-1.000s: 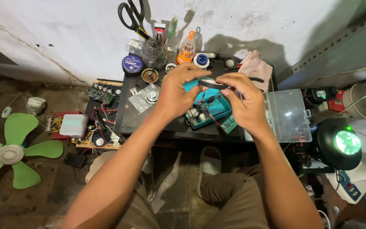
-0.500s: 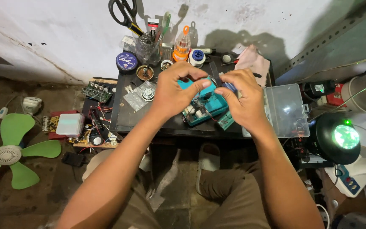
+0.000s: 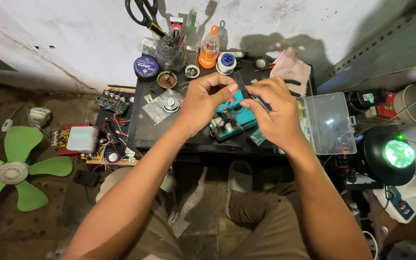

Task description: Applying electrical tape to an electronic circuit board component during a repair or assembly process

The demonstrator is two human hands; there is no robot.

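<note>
Two bare hands are held over a small dark work table [image 3: 140, 130]. The left hand [image 3: 207, 103] is curled, its fingertips pinched together on something too small to be made out. The right hand [image 3: 276, 111] is closed around a slim dark tool [image 3: 240, 83], perhaps tweezers. Just beneath both hands one teal circuit board [image 3: 232, 123] is seen lying on the table. One clear plastic compartment box [image 3: 331, 123] lies open just beside the right hand. One pair of black scissors [image 3: 143, 13] and one orange bottle [image 3: 209, 50] are seen by the wall. One green fan blade [image 3: 13, 171], with four vanes, lies on the floor.
</note>
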